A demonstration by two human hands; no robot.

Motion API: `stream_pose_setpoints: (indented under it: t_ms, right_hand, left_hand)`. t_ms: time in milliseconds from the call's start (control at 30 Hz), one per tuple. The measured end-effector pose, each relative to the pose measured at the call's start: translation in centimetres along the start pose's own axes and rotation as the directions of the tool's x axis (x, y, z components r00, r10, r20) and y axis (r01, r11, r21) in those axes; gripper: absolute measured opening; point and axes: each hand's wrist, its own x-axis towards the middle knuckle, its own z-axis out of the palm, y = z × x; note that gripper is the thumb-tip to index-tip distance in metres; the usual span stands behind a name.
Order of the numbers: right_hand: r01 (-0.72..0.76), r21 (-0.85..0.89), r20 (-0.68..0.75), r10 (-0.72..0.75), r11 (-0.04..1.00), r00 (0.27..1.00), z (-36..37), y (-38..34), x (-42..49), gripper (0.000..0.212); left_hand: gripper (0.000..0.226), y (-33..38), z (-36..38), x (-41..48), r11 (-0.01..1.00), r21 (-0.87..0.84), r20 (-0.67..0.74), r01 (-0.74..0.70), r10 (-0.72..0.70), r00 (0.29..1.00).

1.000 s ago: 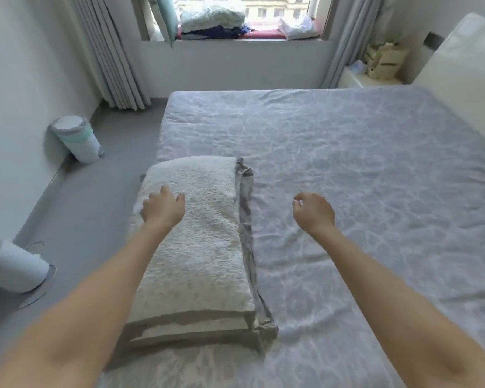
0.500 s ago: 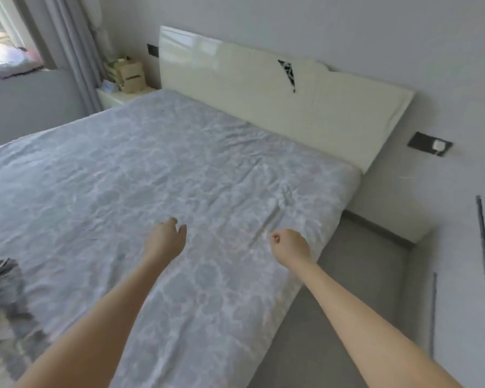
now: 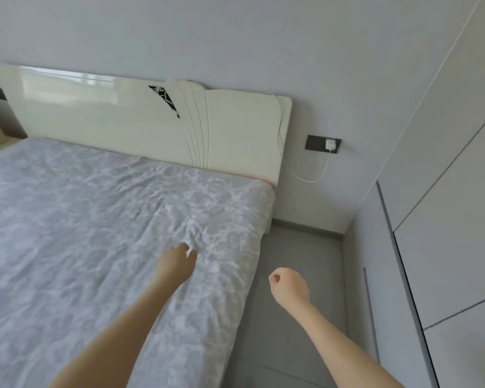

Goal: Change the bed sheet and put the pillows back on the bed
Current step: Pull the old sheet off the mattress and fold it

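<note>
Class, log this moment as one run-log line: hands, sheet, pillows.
left hand over grey sheet, relaxed, empty | right hand curled above floor, empty | sheet spread out | pillows not in view

One bed (image 3: 95,219), one headboard (image 3: 109,127), one charger (image 3: 331,144), two hands (image 3: 174,266) (image 3: 290,287).

Soft, even daylight; slight blur throughout.
Bright glare streaks the glossy headboard (image 3: 67,88) along its upper left; the bed sheet (image 3: 81,219) pattern smears.
</note>
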Motion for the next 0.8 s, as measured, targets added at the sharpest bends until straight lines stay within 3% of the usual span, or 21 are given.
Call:
stream_pose_setpoints:
  t_ms: [167, 367, 500, 600, 800]
  right_hand:
    - [-0.102, 0.067, 0.014, 0.101, 0.993, 0.995, -0.1, 1.6, 8.3, 0.033]
    - [-0.257, 0.031, 0.042, 0.256, 0.966, 0.966, -3.0, 3.5, 18.2, 0.034]
    - [-0.292, 0.034, 0.022, 0.291, 0.956, 0.956, -5.0, 4.0, 26.0, 0.028]
    - [-0.311, 0.051, 0.061, 0.308, 0.949, 0.95, -5.3, 4.9, 31.1, 0.036]
    - [-0.34, 0.034, 0.18, 0.328, 0.94, 0.927, -4.8, 8.7, 43.7, 0.036]
  left_hand:
    - [0.045, 2.9, 0.2, 11.2, 1.0, 0.005, 0.011, -0.02, 0.02, 1.0]
    - [0.047, 7.8, 0.9, 24.1, 0.998, 0.03, 0.112, -0.059, 0.056, 0.992]
    - [0.046, 12.3, 1.9, 30.4, 0.993, 0.055, 0.15, -0.105, 0.095, 0.984]
    - [0.046, 15.6, 4.0, 34.6, 0.99, 0.056, 0.198, -0.13, 0.117, 0.973]
    - [0.044, 21.2, 8.6, 43.0, 0.998, 0.043, 0.252, -0.05, 0.038, 0.967]
